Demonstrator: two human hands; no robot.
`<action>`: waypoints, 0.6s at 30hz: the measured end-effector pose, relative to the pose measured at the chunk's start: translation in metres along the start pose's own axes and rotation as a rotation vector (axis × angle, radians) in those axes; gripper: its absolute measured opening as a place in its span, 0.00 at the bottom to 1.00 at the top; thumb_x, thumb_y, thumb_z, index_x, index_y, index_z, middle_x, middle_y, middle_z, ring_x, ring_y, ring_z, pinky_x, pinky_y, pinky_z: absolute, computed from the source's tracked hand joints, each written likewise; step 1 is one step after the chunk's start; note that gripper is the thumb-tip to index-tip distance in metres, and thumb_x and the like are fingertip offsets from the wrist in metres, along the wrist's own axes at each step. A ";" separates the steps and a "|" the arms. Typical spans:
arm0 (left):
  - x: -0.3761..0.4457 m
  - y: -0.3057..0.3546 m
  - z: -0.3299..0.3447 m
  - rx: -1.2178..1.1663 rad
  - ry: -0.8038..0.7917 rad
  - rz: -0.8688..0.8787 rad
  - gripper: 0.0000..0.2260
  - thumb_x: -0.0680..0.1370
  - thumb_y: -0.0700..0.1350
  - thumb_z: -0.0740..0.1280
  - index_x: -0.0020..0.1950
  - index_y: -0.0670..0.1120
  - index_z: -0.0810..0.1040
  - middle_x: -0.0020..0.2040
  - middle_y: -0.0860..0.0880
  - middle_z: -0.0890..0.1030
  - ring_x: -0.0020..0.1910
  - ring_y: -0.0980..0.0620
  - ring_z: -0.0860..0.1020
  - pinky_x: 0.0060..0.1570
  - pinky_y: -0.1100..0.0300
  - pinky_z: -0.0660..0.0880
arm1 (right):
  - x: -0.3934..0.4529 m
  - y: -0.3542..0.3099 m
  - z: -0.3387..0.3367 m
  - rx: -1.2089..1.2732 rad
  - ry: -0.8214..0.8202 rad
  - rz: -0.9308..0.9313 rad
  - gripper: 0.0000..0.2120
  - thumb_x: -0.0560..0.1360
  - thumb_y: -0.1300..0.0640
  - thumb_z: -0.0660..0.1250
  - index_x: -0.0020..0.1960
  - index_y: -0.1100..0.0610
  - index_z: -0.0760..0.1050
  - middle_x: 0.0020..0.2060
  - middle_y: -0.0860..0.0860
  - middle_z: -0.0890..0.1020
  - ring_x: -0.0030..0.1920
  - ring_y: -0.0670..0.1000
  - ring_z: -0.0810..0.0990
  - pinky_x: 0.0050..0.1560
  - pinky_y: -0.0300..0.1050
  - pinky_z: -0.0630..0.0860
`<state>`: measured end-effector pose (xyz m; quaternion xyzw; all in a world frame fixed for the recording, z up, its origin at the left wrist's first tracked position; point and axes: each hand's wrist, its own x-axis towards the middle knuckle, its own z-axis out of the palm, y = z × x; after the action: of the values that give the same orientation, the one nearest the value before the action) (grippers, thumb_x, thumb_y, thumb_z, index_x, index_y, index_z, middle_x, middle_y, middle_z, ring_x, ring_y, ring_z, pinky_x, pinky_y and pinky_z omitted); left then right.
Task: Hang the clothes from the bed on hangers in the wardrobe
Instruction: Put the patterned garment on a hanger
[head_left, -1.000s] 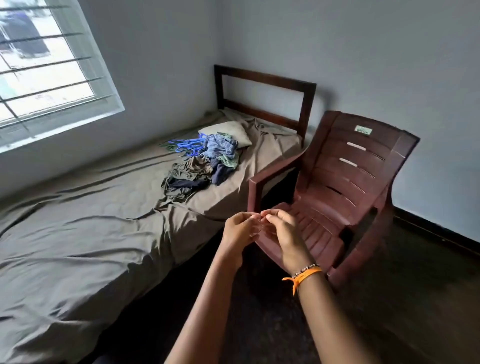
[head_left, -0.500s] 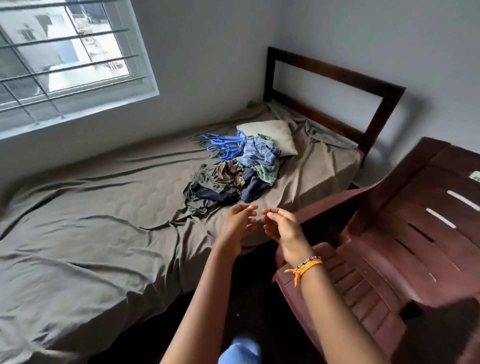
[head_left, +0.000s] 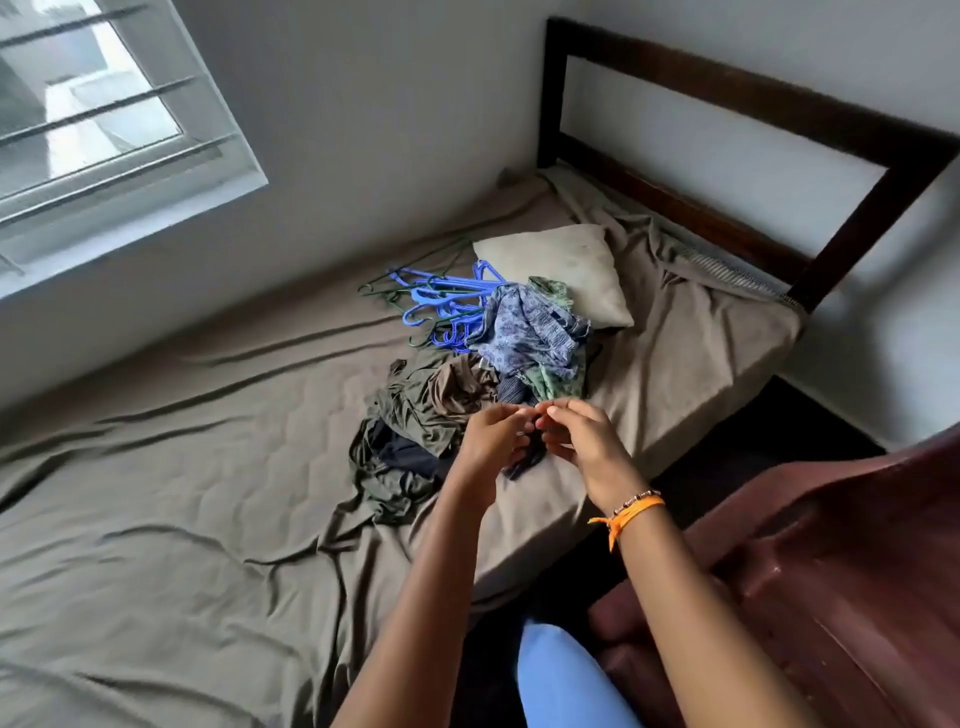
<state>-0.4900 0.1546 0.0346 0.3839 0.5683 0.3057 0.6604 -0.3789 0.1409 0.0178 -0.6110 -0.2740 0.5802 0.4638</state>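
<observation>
A heap of clothes (head_left: 415, 410) lies on the bed (head_left: 182, 447) near its right edge: olive and brown garments, dark ones, and a blue patterned one (head_left: 524, 327) on top. Blue and green hangers (head_left: 441, 301) lie just behind the heap. My left hand (head_left: 491, 441) and my right hand (head_left: 584, 441) hover together over the near side of the heap, fingers loosely curled, fingertips almost meeting. Neither hand grips anything. No wardrobe is in view.
A pale pillow (head_left: 561, 265) rests by the dark wooden headboard (head_left: 727, 88). A dark red plastic chair (head_left: 841, 571) stands close on the right, beside the bed. A barred window (head_left: 93, 130) is in the left wall. The bed sheet is wrinkled.
The view has moved closer to the bed and turned left, so the chair slid to the right edge. My hands, still held together, now hang over the clothes heap.
</observation>
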 end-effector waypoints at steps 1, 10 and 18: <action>0.023 0.005 0.001 0.027 -0.008 -0.015 0.08 0.79 0.39 0.62 0.42 0.46 0.76 0.35 0.50 0.74 0.31 0.57 0.70 0.32 0.67 0.66 | 0.030 -0.001 -0.002 -0.025 0.009 0.011 0.13 0.79 0.66 0.55 0.40 0.56 0.73 0.33 0.50 0.75 0.30 0.43 0.72 0.31 0.32 0.67; 0.192 0.010 0.003 0.195 0.008 -0.203 0.10 0.79 0.35 0.61 0.41 0.45 0.76 0.35 0.48 0.73 0.31 0.55 0.69 0.26 0.70 0.65 | 0.289 0.038 -0.038 -0.477 0.125 0.179 0.13 0.75 0.69 0.55 0.48 0.56 0.74 0.47 0.56 0.77 0.41 0.54 0.77 0.38 0.39 0.73; 0.262 -0.006 -0.010 0.274 0.021 -0.273 0.07 0.79 0.38 0.63 0.42 0.46 0.76 0.36 0.49 0.76 0.32 0.54 0.71 0.27 0.69 0.65 | 0.381 0.059 -0.057 -0.668 0.170 0.211 0.15 0.74 0.68 0.65 0.60 0.68 0.76 0.65 0.64 0.72 0.65 0.59 0.72 0.64 0.43 0.67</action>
<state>-0.4563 0.3733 -0.1069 0.3864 0.6584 0.1372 0.6312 -0.2682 0.4348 -0.2137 -0.7998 -0.3442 0.4504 0.1973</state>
